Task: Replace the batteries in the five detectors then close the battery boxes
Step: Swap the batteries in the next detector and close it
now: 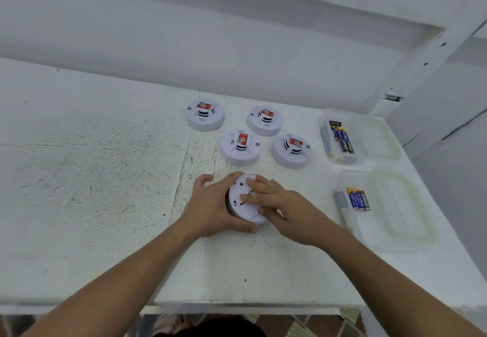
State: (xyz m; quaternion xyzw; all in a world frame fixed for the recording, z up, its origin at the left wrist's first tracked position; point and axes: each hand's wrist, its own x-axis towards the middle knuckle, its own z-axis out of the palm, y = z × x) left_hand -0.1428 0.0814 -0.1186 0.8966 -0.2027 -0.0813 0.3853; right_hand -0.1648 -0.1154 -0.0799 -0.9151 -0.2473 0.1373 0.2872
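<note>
A white round detector (241,201) lies upside down on the white table, tilted a little toward the left. My left hand (213,205) grips its left rim, thumb curled under the near edge. My right hand (276,202) lies across its back with fingers extended, fingertips pressing near the slots; the thumb touches the near right rim. Several more detectors with red labels stand behind it: far left (205,114), far right (264,120), middle (239,147) and right (291,150).
Two clear plastic boxes with open lids sit at the right. The far box (369,136) and the near box (390,205) each hold several blue-black batteries. The table's front edge (237,305) runs below my forearms. A white wall rises behind.
</note>
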